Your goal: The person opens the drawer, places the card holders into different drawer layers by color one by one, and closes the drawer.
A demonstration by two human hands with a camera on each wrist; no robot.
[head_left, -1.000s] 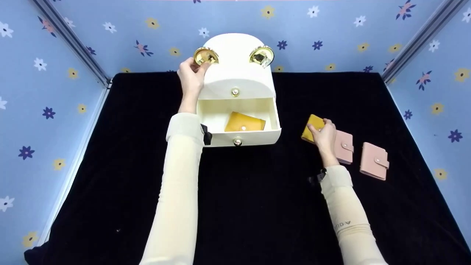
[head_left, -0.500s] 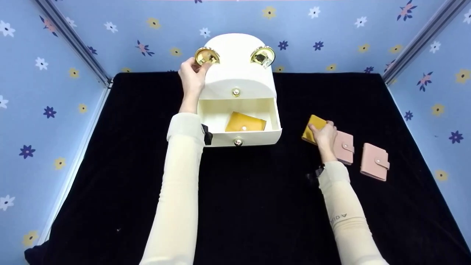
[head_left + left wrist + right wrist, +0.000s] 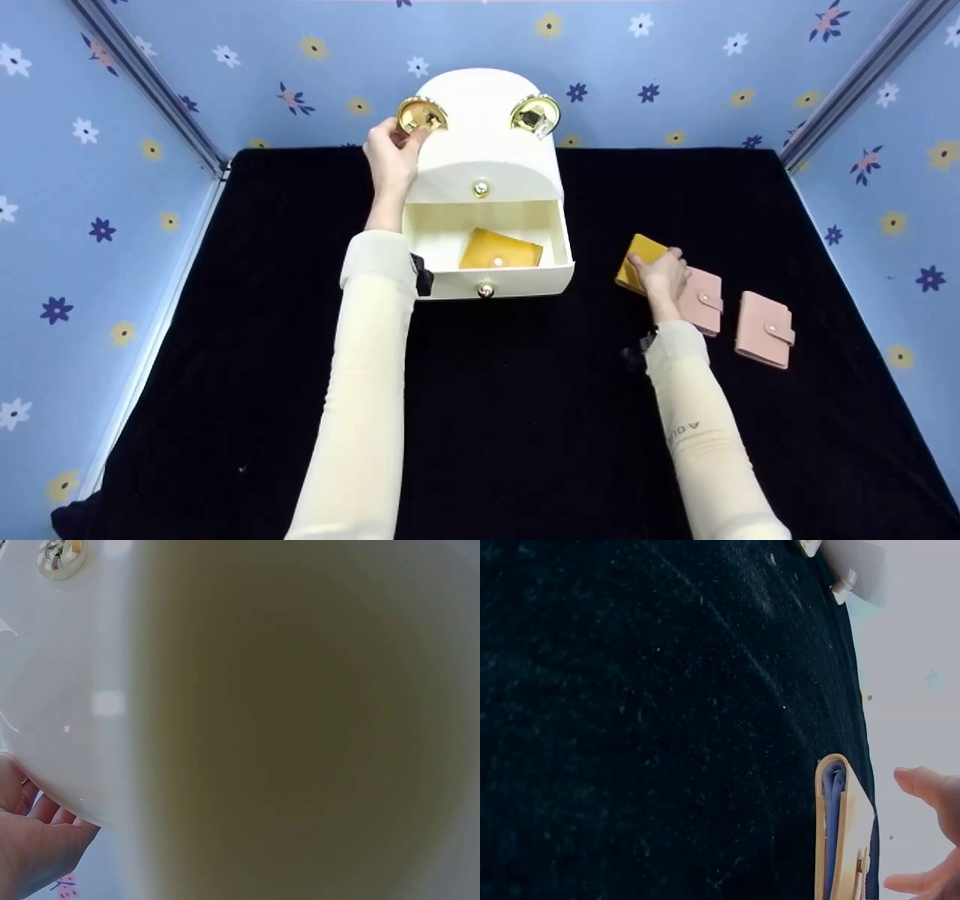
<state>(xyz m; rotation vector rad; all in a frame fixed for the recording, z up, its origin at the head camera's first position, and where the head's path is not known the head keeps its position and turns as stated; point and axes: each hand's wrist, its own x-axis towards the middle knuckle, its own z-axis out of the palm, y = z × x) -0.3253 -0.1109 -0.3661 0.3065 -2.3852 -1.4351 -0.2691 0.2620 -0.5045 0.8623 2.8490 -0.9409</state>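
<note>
A white two-drawer box (image 3: 480, 142) stands at the back with its lower drawer (image 3: 517, 283) pulled out. Inside the drawer lies a yellow wallet (image 3: 495, 251). My left hand (image 3: 391, 161) holds the box's upper left side, by the left gold round ornament (image 3: 421, 116); its fingers (image 3: 56, 814) lie along the box's edge in the left wrist view. To the right, my right hand (image 3: 661, 277) is over a second yellow wallet (image 3: 637, 255). The right wrist view shows that wallet (image 3: 847, 832) on the cloth, with spread fingers (image 3: 922, 784) above and apart from it.
Two pink wallets, a nearer one (image 3: 703, 300) partly behind the right hand and another (image 3: 765, 330) farther right, lie on the black cloth (image 3: 517, 420). Flowered blue walls (image 3: 697, 67) enclose the back and sides. A large blurred surface blocks most of the left wrist view.
The right forearm has swung slightly left, while its hand has shifted a little over the yellow wallet. My left hand, the box and the wallets keep their places.
</note>
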